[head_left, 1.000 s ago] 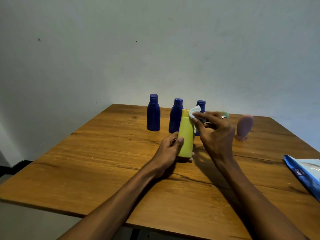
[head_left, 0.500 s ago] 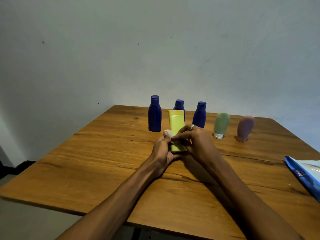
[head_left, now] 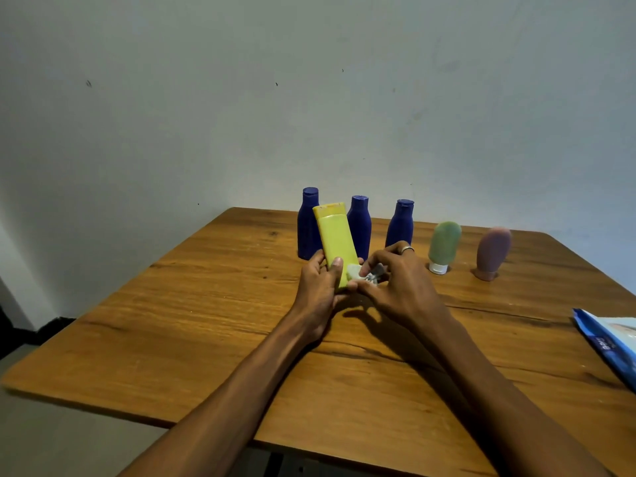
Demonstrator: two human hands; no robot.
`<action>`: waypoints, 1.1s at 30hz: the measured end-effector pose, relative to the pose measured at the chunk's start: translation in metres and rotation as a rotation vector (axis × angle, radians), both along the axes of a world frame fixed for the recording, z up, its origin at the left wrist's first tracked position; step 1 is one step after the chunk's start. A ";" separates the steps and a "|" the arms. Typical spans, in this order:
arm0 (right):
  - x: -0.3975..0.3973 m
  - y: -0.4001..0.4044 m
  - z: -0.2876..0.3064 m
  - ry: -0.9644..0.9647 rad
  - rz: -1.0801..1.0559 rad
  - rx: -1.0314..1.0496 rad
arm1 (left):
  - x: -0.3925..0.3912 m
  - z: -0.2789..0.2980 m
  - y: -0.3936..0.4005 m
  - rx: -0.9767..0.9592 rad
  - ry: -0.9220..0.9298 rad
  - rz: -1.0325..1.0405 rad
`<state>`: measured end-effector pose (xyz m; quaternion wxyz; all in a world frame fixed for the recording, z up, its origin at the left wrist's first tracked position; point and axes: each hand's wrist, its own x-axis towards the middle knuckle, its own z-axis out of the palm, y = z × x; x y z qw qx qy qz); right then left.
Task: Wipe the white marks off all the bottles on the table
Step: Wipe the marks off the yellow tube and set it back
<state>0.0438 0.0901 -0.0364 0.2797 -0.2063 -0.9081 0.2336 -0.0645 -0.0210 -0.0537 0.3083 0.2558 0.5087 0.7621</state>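
Note:
My left hand [head_left: 318, 284] grips the lower end of a yellow-green bottle [head_left: 335, 241], which tilts a little to the left above the wooden table [head_left: 206, 321]. My right hand [head_left: 401, 287] pinches a small crumpled white wipe [head_left: 359, 271] against the bottle's lower right side. Behind stand three dark blue bottles [head_left: 307, 223] [head_left: 361, 222] [head_left: 401, 223] in a row. To their right a pale green bottle [head_left: 444, 244] stands on its white cap, and a pink bottle [head_left: 492, 253] stands beside it.
A blue and white wipes packet [head_left: 609, 342] lies at the table's right edge. A pale wall rises behind the table, and the floor shows past the left and front edges.
The wipe went from the bottle's top down to its lower part. The bottle, held upright a second ago, now leans left, and my right hand has shifted to its right side.

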 end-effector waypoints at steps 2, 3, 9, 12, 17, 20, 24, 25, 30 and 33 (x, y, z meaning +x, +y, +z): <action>-0.001 -0.006 -0.002 0.025 0.011 0.033 | 0.000 -0.001 0.000 -0.008 0.044 0.021; -0.002 -0.008 -0.004 0.052 0.025 0.043 | 0.000 0.000 0.000 0.004 0.042 0.026; -0.003 -0.004 -0.004 0.226 -0.006 -0.122 | -0.004 0.003 -0.002 0.064 -0.053 0.022; -0.001 -0.004 -0.004 0.263 -0.043 -0.335 | -0.003 0.003 -0.002 0.084 -0.029 0.027; 0.001 -0.021 -0.001 0.382 0.055 -1.258 | -0.005 0.005 -0.001 0.127 -0.001 0.068; -0.004 -0.034 -0.005 0.334 0.150 -1.525 | -0.004 0.004 -0.001 0.110 0.089 0.086; -0.010 -0.041 -0.008 0.306 0.179 -1.584 | -0.002 0.001 -0.001 0.035 0.196 0.092; -0.010 -0.040 -0.007 0.303 0.182 -1.590 | -0.002 0.001 0.000 0.027 0.208 0.093; -0.009 -0.028 -0.007 0.383 0.090 -1.751 | -0.004 0.002 0.002 0.026 0.253 0.134; -0.003 -0.015 -0.006 0.420 0.012 -1.840 | -0.005 0.004 0.000 0.041 0.243 0.166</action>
